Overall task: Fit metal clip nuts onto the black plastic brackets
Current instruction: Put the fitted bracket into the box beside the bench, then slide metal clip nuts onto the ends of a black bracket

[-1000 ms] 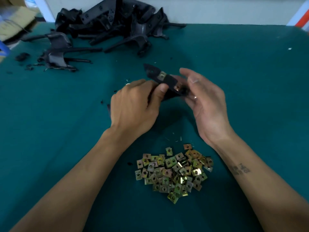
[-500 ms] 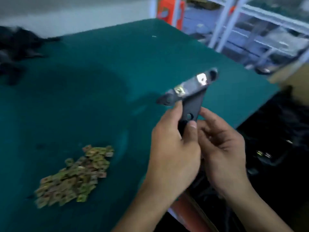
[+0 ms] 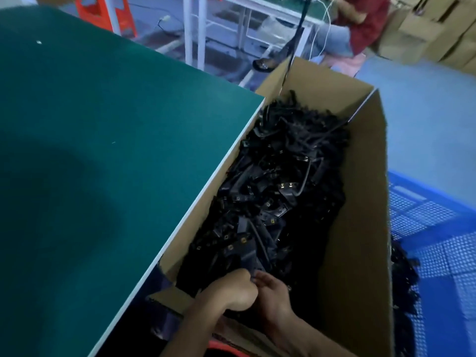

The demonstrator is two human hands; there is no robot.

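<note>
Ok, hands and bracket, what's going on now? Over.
Both hands, left hand and right hand, low over the brown cardboard box. Grip unclear. Box holds heaped black plastic brackets with clips fitted. Nothing blocking.

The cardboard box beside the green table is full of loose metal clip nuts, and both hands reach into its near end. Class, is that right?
Not quite. The head view shows the cardboard box holding black plastic brackets, some with clip nuts fitted. Both hands, left and right, do reach into its near end beside the green table.

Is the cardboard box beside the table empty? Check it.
No, the cardboard box is piled with black brackets, and both hands reach into its near end.
</note>
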